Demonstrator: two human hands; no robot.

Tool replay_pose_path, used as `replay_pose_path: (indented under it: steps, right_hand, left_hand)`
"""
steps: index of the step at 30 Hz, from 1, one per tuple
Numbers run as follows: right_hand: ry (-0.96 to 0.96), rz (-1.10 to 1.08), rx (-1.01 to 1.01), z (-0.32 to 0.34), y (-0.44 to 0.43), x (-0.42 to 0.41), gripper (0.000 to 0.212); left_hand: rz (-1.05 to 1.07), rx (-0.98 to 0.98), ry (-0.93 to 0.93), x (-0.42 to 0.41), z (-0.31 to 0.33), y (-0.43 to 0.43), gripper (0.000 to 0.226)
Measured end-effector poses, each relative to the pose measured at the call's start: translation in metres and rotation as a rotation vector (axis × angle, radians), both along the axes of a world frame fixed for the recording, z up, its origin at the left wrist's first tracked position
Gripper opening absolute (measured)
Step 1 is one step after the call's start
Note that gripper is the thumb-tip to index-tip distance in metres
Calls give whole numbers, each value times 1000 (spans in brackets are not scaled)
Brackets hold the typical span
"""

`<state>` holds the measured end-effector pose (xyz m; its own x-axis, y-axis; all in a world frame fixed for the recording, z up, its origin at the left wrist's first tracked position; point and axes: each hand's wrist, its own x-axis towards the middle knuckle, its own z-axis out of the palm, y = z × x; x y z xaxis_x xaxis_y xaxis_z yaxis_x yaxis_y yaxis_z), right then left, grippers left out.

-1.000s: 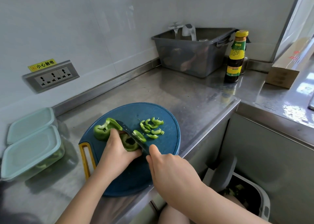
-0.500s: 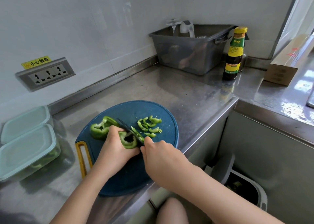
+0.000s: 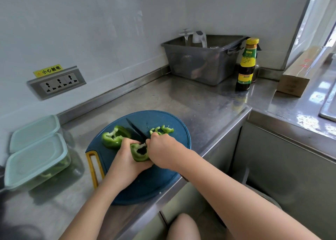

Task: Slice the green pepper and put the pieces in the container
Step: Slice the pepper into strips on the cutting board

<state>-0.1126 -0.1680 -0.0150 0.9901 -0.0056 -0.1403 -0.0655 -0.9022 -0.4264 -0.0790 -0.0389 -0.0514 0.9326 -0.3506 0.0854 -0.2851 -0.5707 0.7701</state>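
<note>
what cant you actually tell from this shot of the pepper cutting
Head view only:
Knife handle: covered by the right hand.
Where the edge meets the held pepper piece: hidden between that hand and the left hand.
Contents of the lidded container: just green shapes through its wall.
Sauce bottle label: too small to read.

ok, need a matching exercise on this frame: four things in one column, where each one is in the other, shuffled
Things:
1. knife
2. nearer pepper half
3. pepper slices
4. sauce bottle

Places:
a. next to the grey tub
b. gripped by the right hand
c. held by the left hand
d. loose on the cutting board, beyond the right hand

Pairs: 1-b, 2-c, 3-d, 4-a
</note>
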Motion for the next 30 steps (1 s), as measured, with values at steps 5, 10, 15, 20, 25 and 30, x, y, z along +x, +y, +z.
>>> replay_pose_path:
  steps: [5, 10, 15, 20, 25, 30]
  right_hand:
    - [55, -66, 66, 12, -22, -3, 14]
    - [-46, -125, 252, 5, -35, -23, 36]
    - [-230, -150, 245, -5, -27, -52, 37]
    - [-306, -112, 139, -18, -12, -74, 32]
    - [-360, -80, 88, -26, -5, -83, 32]
    - [-373, -40, 64, -29, -2, -85, 29]
  left_hand:
    - [74, -99, -85, 3, -3, 0, 60]
    - [11, -27, -154, 0, -11, -7, 61]
    - [-28, 10, -183, 0, -17, -8, 66]
    - [-7, -36, -174, 2, -17, -4, 59]
    - [-8, -21, -131, 3, -15, -4, 55]
    - [-20, -51, -107, -3, -6, -8, 45]
